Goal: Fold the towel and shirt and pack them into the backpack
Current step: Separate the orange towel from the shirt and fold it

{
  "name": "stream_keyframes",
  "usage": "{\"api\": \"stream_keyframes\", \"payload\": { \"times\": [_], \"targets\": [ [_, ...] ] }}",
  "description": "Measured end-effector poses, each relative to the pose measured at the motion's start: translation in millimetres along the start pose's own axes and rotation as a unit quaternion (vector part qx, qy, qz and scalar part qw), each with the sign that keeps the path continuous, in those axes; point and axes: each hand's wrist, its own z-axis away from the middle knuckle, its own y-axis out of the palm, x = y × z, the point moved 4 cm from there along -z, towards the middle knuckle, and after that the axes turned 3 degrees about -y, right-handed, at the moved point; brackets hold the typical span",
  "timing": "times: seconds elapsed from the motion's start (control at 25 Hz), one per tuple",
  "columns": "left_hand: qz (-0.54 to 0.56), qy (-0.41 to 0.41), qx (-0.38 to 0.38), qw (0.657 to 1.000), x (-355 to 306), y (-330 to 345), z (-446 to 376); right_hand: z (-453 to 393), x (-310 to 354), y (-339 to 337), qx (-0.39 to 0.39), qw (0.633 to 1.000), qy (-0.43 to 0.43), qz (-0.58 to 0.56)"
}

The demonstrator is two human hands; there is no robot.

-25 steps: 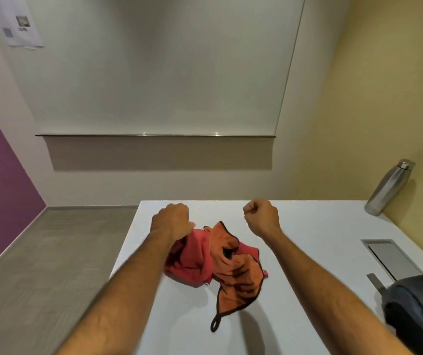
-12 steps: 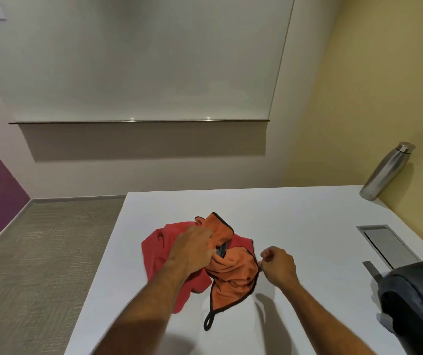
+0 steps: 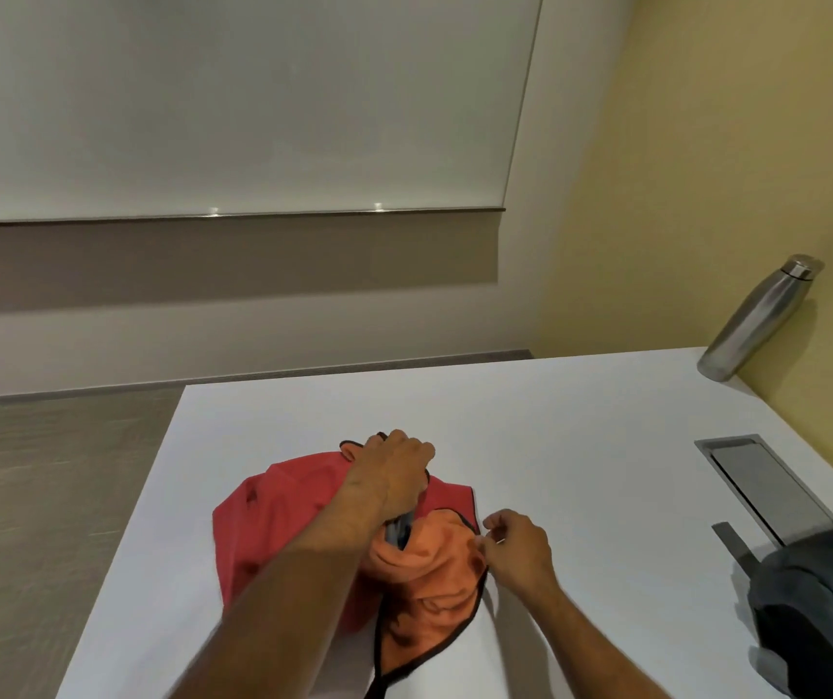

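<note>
Both hands (image 3: 519, 544) grip the towel (image 3: 429, 597), lengthwise toward the person.

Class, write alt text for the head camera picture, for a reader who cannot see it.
Two bare hands work at an orange towel lying crumpled on a red shirt on a white table: the left hand grips the towel's far edge, the right hand pinches its right edge. A dark backpack sits at the right, a steel bottle by the wall.
</note>
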Motion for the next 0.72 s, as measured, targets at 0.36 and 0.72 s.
{"api": "stream_keyframes", "payload": {
  "times": [0.36,0.72],
  "targets": [
    [-0.07,-0.009,0.105,0.992,9,47,-29,-27,9,37,0.054,0.997,-0.014,0.052],
    [0.195,-0.071,-0.042,0.977,40,3,-6,-19,17,14,0.011,0.983,0.032,-0.18]
  ]
}}
